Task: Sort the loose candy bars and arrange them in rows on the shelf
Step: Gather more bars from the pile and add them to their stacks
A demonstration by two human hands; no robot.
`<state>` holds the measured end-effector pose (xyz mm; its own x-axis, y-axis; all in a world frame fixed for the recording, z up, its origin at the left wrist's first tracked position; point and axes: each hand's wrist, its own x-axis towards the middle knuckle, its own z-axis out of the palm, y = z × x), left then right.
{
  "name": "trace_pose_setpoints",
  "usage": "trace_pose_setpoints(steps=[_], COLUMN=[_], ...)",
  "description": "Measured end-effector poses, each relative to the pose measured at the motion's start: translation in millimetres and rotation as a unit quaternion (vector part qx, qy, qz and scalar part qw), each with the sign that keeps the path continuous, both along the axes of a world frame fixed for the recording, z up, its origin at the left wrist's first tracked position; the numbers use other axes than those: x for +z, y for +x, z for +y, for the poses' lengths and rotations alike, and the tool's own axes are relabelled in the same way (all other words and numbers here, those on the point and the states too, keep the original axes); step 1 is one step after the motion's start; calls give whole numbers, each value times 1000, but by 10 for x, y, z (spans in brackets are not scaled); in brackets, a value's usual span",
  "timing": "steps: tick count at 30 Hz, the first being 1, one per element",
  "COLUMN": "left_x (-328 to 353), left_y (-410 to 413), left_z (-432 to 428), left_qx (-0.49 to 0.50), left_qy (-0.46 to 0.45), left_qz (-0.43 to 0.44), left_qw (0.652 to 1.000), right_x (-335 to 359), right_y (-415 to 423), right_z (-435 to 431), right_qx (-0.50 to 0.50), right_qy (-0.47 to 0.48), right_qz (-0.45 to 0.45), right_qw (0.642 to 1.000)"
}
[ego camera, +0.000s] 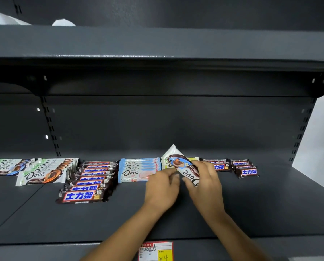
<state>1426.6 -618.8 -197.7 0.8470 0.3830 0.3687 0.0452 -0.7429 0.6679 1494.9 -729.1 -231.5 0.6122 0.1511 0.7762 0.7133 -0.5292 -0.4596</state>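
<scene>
Dove bar point(177, 160) gripped by right hand point(206, 185), axis diagonal, far end up-left, left hand point(163, 187) grip unclear

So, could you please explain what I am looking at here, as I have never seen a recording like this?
There is no machine here. One camera worn on a person's head looks forward and down at their two bare hands, working at a dark shelf. On it lie rows of candy bars: white Dove bars at the left, then dark bars with blue lettering, pale blue Dove bars, and smaller dark bars at the right. The right hand grips a tilted brown-and-white Dove bar. The left hand reaches the bar's lower edge; whether it pinches it is unclear. A price tag sits on the front edge.
</scene>
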Motion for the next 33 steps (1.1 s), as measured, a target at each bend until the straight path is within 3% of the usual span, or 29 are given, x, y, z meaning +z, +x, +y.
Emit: trace_pose_setpoints(steps=[4, 11, 21, 33], left_x=[82, 115, 146, 166], left_y=[-50, -199, -617, -1157], left_z=[-129, -63, 397, 1587], left_qx=[-1, 25, 79, 87], left_qy=[-85, -107, -62, -25], left_qz=[-31, -48, -71, -57], left_qw=[996, 993, 992, 994], right_x=[52, 169, 137, 145], right_y=[-108, -346, -774, -1260], right_z=[52, 182, 605, 1630], right_qx=[62, 135, 235, 238], right_qy=[43, 62, 34, 46], right_qz=[6, 29, 46, 73], right_qw=[997, 988, 970, 967])
